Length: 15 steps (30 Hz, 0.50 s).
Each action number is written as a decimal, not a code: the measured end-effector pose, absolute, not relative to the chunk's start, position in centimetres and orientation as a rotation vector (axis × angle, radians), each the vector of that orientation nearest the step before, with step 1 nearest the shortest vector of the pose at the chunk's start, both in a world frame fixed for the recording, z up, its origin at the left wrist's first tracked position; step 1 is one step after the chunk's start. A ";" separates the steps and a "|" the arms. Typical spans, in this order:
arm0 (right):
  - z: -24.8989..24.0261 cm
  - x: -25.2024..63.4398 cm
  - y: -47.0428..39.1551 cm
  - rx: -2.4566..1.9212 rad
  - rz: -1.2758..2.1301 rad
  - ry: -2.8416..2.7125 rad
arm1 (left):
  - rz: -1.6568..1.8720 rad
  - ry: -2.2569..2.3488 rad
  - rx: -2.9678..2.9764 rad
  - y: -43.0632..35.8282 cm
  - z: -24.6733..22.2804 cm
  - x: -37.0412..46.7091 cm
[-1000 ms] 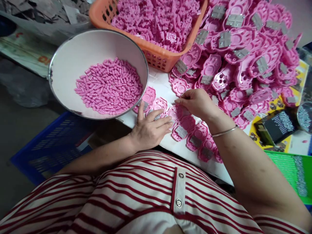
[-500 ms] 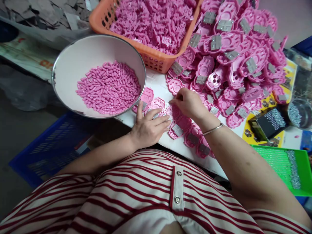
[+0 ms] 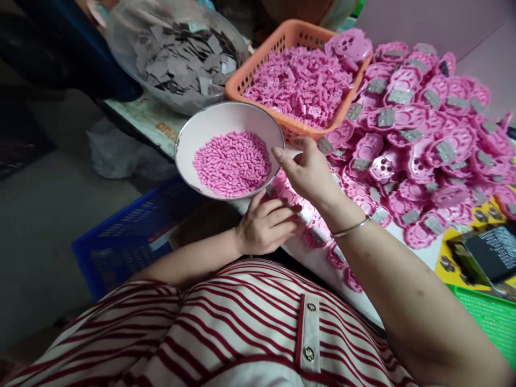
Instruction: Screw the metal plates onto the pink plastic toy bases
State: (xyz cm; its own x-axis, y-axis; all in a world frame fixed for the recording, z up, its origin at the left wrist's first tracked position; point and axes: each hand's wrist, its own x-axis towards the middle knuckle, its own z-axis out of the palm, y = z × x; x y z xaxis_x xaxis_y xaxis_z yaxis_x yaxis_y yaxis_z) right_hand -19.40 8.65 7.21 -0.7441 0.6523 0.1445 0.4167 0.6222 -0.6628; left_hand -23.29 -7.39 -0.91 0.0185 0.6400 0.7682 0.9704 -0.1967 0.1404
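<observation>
My left hand (image 3: 268,226) lies with its fingers spread over pink moulded parts (image 3: 316,236), some bearing grey metal plates, along the table's front edge. Its thumb points up at the near rim of a white bowl (image 3: 229,117) with a dark edge. Small pink ridged pieces (image 3: 231,164) fill the bowl's bottom. At the bowl's right rim is my right hand (image 3: 310,166), its thumb stretched onto or just over the rim and apart from the bent fingers. The fingertips are partly hidden, and nothing shows in their grasp.
Behind the bowl stands an orange basket (image 3: 242,80) of small pink pieces. A big pile of pink parts with metal plates (image 3: 403,86) covers the right. A clear tub (image 3: 177,99) holds grey scraps. A blue crate (image 3: 92,263), black tray (image 3: 489,250) and green tray (image 3: 484,312) lie around.
My right hand has left the pink parts and come to the bowl's right rim. The left hand stays near the row of parts. The view has shifted left and back.
</observation>
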 end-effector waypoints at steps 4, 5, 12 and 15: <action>9.5 -21.5 8.2 -0.488 0.556 -2.522 | -1.015 -1.485 -1.523 -11.1 -1.0 -26.0; 10.0 -22.4 7.7 -0.376 0.529 -2.599 | -0.957 -1.529 -1.446 -11.8 -1.0 -26.8; 8.3 -30.0 2.8 -0.136 0.508 -3.423 | -0.924 -1.747 -1.453 -13.5 -1.0 -31.6; 6.6 -30.4 2.4 -0.094 0.516 -3.439 | -0.910 -1.680 -1.527 -13.8 -1.2 -32.6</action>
State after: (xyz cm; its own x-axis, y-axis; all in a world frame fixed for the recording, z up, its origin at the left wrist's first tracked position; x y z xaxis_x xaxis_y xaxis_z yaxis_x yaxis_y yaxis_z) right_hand -30.35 2.38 6.63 -0.9423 0.0027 -0.3348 0.1008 0.9559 -0.2759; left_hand -32.59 -13.76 -1.20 -0.0786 0.5195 0.8508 0.9965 0.0663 0.0515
